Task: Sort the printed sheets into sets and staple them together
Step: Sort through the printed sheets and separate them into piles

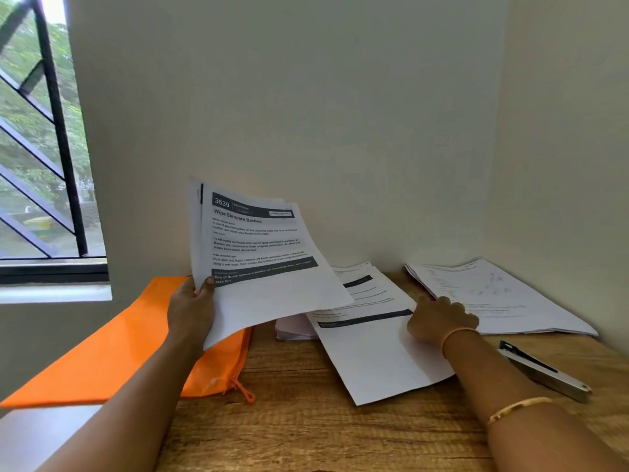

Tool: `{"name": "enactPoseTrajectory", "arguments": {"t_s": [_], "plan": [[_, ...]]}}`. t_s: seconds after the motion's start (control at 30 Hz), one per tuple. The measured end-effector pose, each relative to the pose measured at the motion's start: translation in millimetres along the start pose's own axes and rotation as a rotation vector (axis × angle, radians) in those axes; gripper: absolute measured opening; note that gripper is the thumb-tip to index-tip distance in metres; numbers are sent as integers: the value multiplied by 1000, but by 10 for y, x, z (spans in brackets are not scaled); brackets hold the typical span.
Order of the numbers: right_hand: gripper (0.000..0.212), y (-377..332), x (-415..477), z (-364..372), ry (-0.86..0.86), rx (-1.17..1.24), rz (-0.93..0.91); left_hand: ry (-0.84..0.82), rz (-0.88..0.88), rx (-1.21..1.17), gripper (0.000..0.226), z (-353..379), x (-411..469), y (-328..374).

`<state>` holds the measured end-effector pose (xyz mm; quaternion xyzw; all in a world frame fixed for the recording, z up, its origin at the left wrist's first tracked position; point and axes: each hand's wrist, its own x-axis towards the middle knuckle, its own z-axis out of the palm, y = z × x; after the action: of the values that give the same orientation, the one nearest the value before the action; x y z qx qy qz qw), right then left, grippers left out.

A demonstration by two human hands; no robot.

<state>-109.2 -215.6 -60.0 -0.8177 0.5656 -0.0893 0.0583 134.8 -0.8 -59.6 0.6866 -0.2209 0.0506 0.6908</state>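
Evidently mid-sort, a sheaf of printed sheets (262, 253) is held raised above the desk (306, 420) by the left hand (190, 311). The thumb is pressed on the front page and the fingers are wrapped behind its lower left edge. The front page is headed "3639" and "Wipe Skincare Bottles".

The right hand (440, 320) is laid on the top sheet of a loose pile (374, 356) on the desk, with the fingers bent down onto the paper. Whether that sheet is pinched or merely pressed cannot be told. A second pile (503, 294) is seen further right, in the corner by the wall. A stapler (544, 373) lies untouched just beside the right forearm. An orange zip folder (112, 345) is spread at the left, partly beneath the raised sheaf.

With the stapler untouched, sorting is judged to be the step in hand. It would be done well if each header is read before a page is dealt and the piles are set well apart. The fanned edges of the desk pile should be squared before the stapler is brought in. A firm hold on the sheaf is advised, since its pages are seen to fan and droop.
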Motion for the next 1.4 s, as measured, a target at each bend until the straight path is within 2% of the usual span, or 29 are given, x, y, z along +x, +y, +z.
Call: {"name": "enactPoseTrajectory", "arguments": {"t_s": [0.1,0.17,0.23,0.27,0.33,0.5,0.63,0.8,0.97,1.2,1.4], "plan": [[47,-24,-26,-41,69,1,-25,-19,5,-21,26,-1,2,-3],[38,-59,-2,-55,214,34,-110,-40,12,-31,25,6,-3,-6],[24,-106,15,-46,335,274,-236,-62,22,-41,23,20,-16,-7],[20,-146,-5,-53,327,481,-301,-75,29,-45,21,33,-26,-7],[27,-239,-70,-69,217,815,-368,-112,48,-59,19,75,-63,14],[37,-418,-151,-55,-66,1091,-370,-202,69,-90,18,170,-155,51],[25,-486,-145,9,-188,1113,-337,-240,92,-91,19,205,-196,70],[5,-503,-114,-5,-175,1177,-262,-258,58,-167,24,201,-194,63],[10,-480,-95,-11,-134,1236,-235,-268,57,-218,24,214,-231,95],[3,-475,-80,-18,-98,1241,-241,-253,34,-281,21,212,-207,94],[23,-469,-87,-15,-100,1245,-228,-251,33,-311,21,223,-199,99]]}}
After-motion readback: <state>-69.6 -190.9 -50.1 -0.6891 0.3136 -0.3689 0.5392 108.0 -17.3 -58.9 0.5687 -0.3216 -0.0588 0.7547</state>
